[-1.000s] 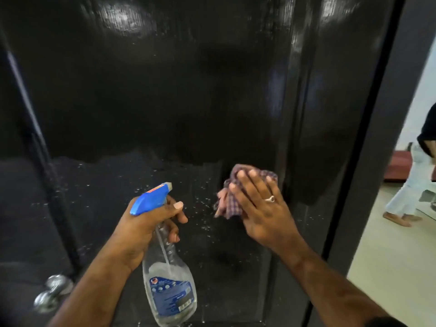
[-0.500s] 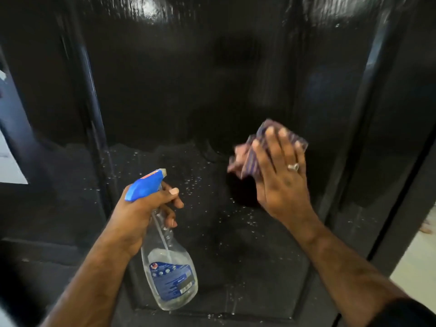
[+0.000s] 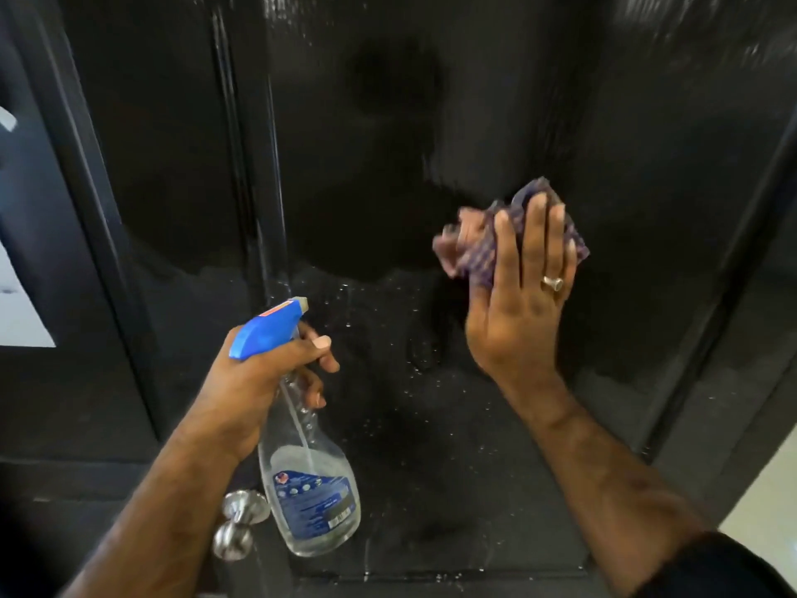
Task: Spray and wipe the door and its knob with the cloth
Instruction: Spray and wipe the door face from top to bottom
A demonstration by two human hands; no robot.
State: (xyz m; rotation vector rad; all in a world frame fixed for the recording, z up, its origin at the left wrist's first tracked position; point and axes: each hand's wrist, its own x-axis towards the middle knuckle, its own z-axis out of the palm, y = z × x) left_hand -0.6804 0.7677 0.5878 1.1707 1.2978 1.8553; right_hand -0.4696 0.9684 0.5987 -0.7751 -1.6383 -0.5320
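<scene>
**Wiping the sprayed door panel**

The right hand (image 3: 519,304) presses a bunched checked cloth (image 3: 483,241) flat against the black door (image 3: 388,166), fingers straight over the fabric and the thumb side tucking a loose fold. The left hand (image 3: 258,373) is curled round the neck of the spray bottle (image 3: 308,489), index finger by the trigger under the blue head, nozzle aimed at the door. The silver knob (image 3: 241,517) sits low on the left, just beside the bottle's base, dry-looking and not yet touched.

To do this pass well, I would keep the palm's pressure even and work downward through the droplets (image 3: 414,360) that speckle the panel below the cloth, overlapping strokes so no streaks dry on the gloss. Refolding to a fresh face should help before the knob.

Compared with half a second ago, the cloth hand has moved up and rightward on the panel, the knob has come into view at lower left, and the bottle hand's grip is unchanged.
</scene>
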